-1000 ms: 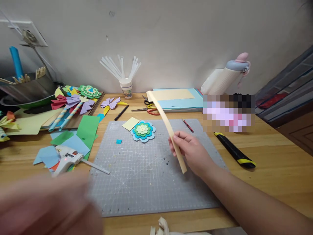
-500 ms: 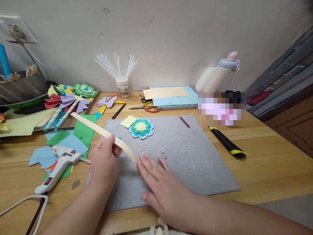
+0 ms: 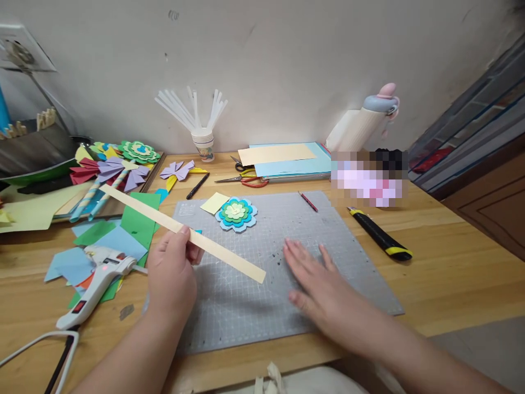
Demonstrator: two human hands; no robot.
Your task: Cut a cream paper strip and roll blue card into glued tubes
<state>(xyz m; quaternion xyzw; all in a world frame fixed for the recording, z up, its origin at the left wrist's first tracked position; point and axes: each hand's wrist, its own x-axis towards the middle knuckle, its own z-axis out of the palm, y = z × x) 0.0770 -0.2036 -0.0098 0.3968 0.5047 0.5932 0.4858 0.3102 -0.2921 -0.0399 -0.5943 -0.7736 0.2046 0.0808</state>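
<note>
Pinched between the thumb and fingers of my left hand (image 3: 174,271) is a long cream paper strip (image 3: 229,256), held slanting above the grey cutting mat (image 3: 254,317). My right hand (image 3: 314,276) is over the mat's right half, fingers spread, holding nothing. Small dark specks lie beside its fingertips. A layered paper flower (image 3: 237,214) in blue and green rests on the mat beyond the strip, touching a pale yellow paper square (image 3: 215,203). The red pencil (image 3: 308,201) lies near the mat's far edge.
A white glue gun (image 3: 96,284) sits on coloured paper scraps (image 3: 68,265) at left. Right of the mat lies a black-and-yellow utility knife (image 3: 379,234). Scissors (image 3: 241,179), a paper stack (image 3: 287,164), a cup of straws (image 3: 204,146) and a bottle (image 3: 356,126) stand or lie toward the wall.
My right hand has let go of the strip's near end and moved right. The strip, bent before, is now straight in my left hand.
</note>
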